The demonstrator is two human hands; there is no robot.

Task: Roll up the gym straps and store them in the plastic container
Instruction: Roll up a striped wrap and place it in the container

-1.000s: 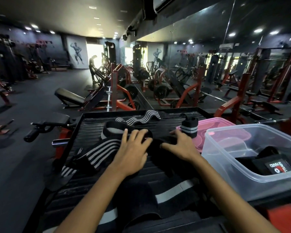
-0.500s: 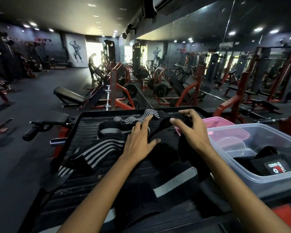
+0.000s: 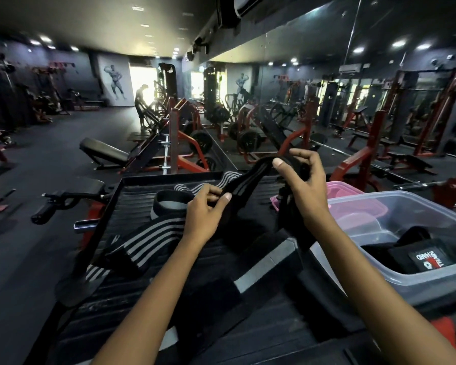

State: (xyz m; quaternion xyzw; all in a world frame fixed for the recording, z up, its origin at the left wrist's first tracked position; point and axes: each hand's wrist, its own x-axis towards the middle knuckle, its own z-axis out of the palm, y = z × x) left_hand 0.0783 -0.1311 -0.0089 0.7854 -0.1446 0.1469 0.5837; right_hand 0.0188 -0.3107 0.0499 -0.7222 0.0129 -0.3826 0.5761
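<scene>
More straps (image 3: 153, 241) lay on the black platform (image 3: 108, 206). The left hand (image 3: 204, 214) pinched a black strap (image 3: 244, 180) held above it, the right hand (image 3: 304, 185) gripped its far end higher up. The clear container (image 3: 432, 277) sat beside the right forearm, rolled straps inside.

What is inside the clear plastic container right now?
The clear container holds black rolled straps, one with a red-and-white label. Whatever lies beneath them is hidden.

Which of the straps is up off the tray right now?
The black strap with faint grey stripes, pinched between the left hand and right hand. The white-striped strap and the others lie on the black tray.
</scene>
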